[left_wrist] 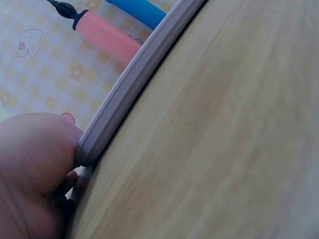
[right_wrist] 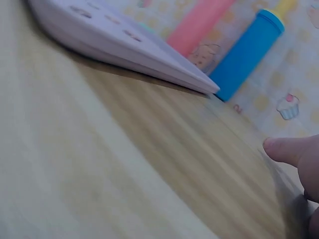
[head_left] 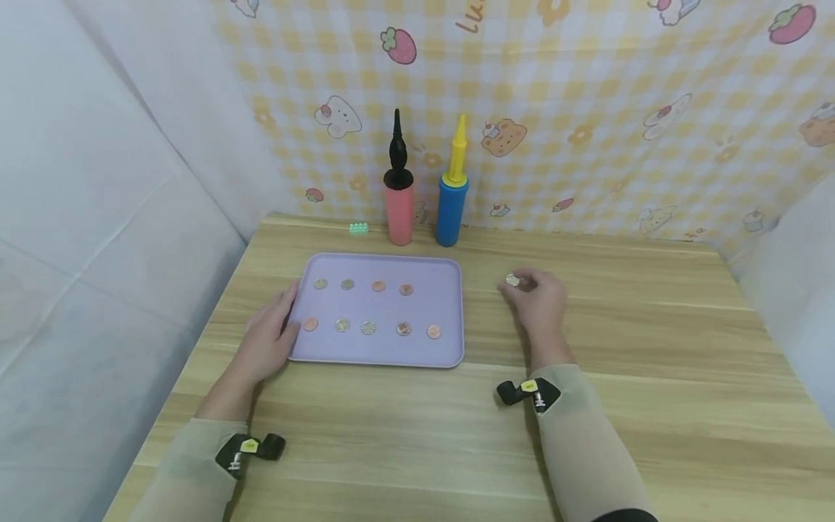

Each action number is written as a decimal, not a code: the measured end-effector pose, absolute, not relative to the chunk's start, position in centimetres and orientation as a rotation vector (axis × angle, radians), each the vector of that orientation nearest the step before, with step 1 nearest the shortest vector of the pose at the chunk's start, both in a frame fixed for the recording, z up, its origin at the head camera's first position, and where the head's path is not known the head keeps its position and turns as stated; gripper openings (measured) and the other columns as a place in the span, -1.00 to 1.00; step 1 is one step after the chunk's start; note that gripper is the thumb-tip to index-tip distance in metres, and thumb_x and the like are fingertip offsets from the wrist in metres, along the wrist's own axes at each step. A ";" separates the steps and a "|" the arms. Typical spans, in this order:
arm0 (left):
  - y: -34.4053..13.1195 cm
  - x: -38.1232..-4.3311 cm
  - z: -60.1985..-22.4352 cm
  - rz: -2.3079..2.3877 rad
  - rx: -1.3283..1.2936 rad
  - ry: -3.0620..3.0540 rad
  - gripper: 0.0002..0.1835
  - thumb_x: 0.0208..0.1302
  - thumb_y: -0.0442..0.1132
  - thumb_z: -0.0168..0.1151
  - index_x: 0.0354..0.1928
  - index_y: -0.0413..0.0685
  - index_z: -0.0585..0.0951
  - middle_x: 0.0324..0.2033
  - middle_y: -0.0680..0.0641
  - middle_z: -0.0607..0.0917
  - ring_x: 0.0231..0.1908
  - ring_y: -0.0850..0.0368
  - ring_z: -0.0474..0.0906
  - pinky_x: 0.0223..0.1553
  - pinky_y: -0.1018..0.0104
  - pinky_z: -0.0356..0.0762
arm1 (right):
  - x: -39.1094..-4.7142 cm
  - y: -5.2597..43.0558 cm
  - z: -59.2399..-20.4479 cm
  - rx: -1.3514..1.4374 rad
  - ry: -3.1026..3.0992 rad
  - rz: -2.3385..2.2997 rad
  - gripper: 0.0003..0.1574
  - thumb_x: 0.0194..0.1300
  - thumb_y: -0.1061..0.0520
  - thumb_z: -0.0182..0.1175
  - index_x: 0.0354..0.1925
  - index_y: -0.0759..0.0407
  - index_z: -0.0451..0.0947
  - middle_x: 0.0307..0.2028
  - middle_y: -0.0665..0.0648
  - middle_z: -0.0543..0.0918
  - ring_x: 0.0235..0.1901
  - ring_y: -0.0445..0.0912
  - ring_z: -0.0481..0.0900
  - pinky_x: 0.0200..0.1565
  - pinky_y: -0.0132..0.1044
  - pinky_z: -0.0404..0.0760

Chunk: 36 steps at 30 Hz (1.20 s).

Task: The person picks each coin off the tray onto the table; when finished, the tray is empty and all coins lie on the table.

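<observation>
A purple tray [head_left: 430, 355] lies on the table with two rows of coins on it, some silvery and some copper-coloured. My left hand [head_left: 266, 341] grips the tray's left edge; in the left wrist view the thumb [left_wrist: 45, 144] lies over the rim at a corner. Off the tray's right side, my right hand [head_left: 543, 301] pinches a silvery coin [head_left: 512, 280] between thumb and fingertips, just above the wood. The right wrist view has only part of that hand [right_wrist: 304, 159] at its right edge, and the coin cannot be made out there.
Behind the tray stand a pink hand pump [head_left: 399, 214] with a black nozzle and a blue pump [head_left: 450, 214] with a yellow nozzle. A small mint-green studded block [head_left: 358, 228] sits left of them. A patterned cloth [head_left: 587, 109] hangs along the table's back edge.
</observation>
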<state>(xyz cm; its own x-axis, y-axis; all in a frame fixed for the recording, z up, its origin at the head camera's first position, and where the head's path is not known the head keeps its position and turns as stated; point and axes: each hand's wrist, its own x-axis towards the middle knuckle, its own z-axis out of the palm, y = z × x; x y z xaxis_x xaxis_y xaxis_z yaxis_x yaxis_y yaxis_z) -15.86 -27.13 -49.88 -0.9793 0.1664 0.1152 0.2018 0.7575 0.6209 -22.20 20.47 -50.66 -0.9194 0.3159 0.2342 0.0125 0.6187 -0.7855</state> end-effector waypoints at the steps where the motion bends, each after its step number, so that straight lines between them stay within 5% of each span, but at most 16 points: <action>1: -27.1 -15.8 -49.9 -1.032 -0.301 -2.896 -0.25 0.56 -0.40 0.03 0.70 -0.16 0.07 0.59 -0.39 0.23 0.57 -0.53 0.02 0.50 -0.50 -0.08 | -22.2 20.7 -50.6 -0.280 -2.508 1.207 -0.59 0.16 0.09 0.64 -0.05 0.23 0.80 -0.10 0.26 0.75 -0.03 0.15 0.67 0.14 0.05 0.61; 22: -27.0 -15.9 -49.9 -1.040 -0.304 -2.879 -0.27 0.56 -0.39 0.04 0.68 -0.24 0.09 0.57 -0.44 0.23 0.55 -0.52 0.07 0.51 -0.47 -0.05 | -22.1 20.8 -49.9 -0.299 -2.703 0.975 -0.64 0.25 -0.11 0.56 -0.11 0.07 0.88 -0.06 0.12 0.85 0.16 0.18 0.66 0.45 0.07 0.30; 36: -27.2 -15.9 -50.0 -1.072 -0.324 -2.861 -0.26 0.55 -0.40 0.06 0.68 -0.25 0.10 0.59 -0.41 0.22 0.55 -0.51 0.09 0.50 -0.48 -0.02 | -22.1 20.9 -50.2 -0.279 -2.691 0.947 -0.66 0.25 -0.10 0.56 -0.10 0.05 0.88 -0.06 0.10 0.85 0.11 0.16 0.68 0.45 0.11 0.27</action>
